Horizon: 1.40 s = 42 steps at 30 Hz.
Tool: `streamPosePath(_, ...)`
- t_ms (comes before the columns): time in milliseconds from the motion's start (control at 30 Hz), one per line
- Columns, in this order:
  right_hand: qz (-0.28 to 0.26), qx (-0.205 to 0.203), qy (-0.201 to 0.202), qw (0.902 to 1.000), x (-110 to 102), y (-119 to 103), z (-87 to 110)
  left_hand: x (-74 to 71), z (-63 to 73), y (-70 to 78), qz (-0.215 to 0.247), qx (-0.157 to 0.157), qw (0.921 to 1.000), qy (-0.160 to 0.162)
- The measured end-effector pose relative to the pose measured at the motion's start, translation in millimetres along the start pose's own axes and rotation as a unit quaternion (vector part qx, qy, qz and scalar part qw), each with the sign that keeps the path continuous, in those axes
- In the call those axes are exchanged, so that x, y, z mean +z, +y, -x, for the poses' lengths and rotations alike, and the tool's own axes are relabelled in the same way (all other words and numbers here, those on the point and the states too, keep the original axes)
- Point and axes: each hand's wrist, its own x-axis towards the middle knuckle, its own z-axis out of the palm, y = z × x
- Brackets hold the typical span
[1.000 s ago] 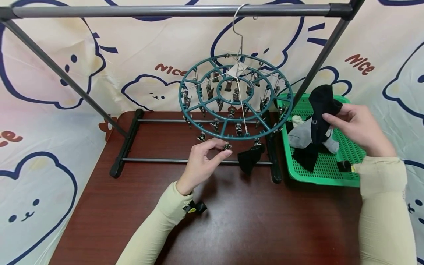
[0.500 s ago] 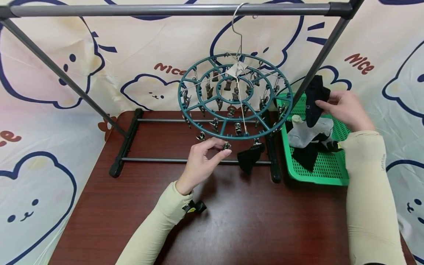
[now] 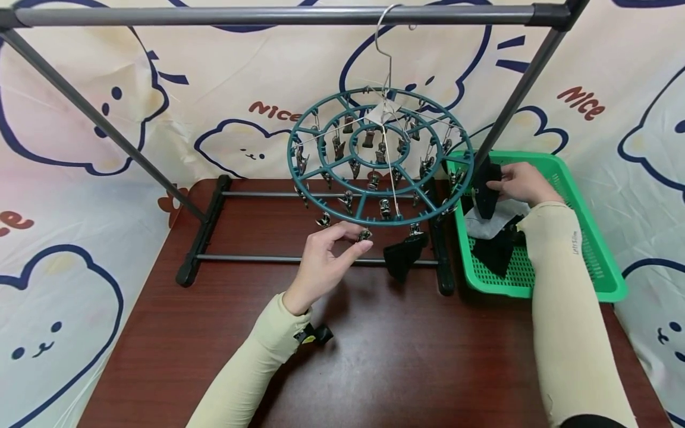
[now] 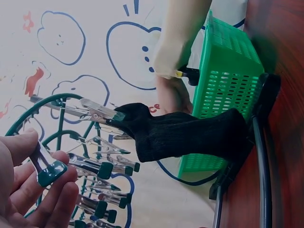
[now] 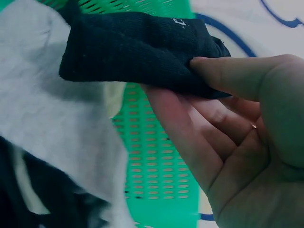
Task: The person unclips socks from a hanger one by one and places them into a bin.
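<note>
My left hand [image 3: 327, 261] pinches a metal clip [image 4: 49, 170] with green tips at the front edge of the round green hanger [image 3: 360, 215]. Beside it, another clip bears a hanging black sock [image 4: 185, 135]. Over the green basket [image 3: 599, 261], my right hand [image 3: 527, 183] holds a second black sock [image 5: 133, 52] between thumb and fingers; small light lettering shows on it in the right wrist view. Below that sock lie a grey cloth piece [image 5: 57, 104] and a black one [image 3: 495, 252] in the basket.
The hanger hooks onto a grey rack bar [image 3: 214, 18], with several clips dangling from its rings. The rack's slanted post [image 3: 527, 83] and black foot [image 3: 445, 276] stand between hanger and basket. A brown table [image 3: 407, 356] lies underneath.
My right hand has carried the black sock leftward, from the basket's right side to near the rack post. My left hand has stayed on its clip.
</note>
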Motion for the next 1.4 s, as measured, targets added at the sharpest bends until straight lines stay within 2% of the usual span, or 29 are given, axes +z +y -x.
streamPosePath(167, -0.005, 0.002, -0.031, 0.9995, 9, 6, -10.0, 0.3, -0.2, 0.4, -0.007, 0.002, 1.0, -0.003)
streamPosePath(333, -0.034, 0.005, -0.053, 0.998, 17, 11, -17.7, 1.1, -0.7, 0.9, -0.011, -0.003, 0.9999, -0.005)
streamPosePath(433, -0.044, 0.018, -0.069, 0.9965, 21, 14, -22.7, 1.1, -0.4, 1.3, -0.013, -0.006, 0.9999, -0.005)
streamPosePath(633, -0.029, 0.048, -0.095, 0.9938, 27, 22, -28.4, 0.6, 0.5, 2.9, -0.004, -0.006, 0.9999, -0.007)
streamPosePath(867, 0.001, 0.051, -0.1, 0.9937, 30, 26, -30.1, -0.5, 0.2, 1.5, 0.001, -0.004, 0.9999, 0.01)
streamPosePath(1100, 0.03, 0.06, -0.095, 0.9933, 31, 26, -30.6, -0.5, 0.9, 0.1, 0.0, -0.004, 0.9999, 0.011)
streamPosePath(1400, 0.054, 0.07, -0.078, 0.993, 26, 13, -24.6, -2.8, 1.6, -0.5, 0.001, -0.007, 0.9999, 0.013)
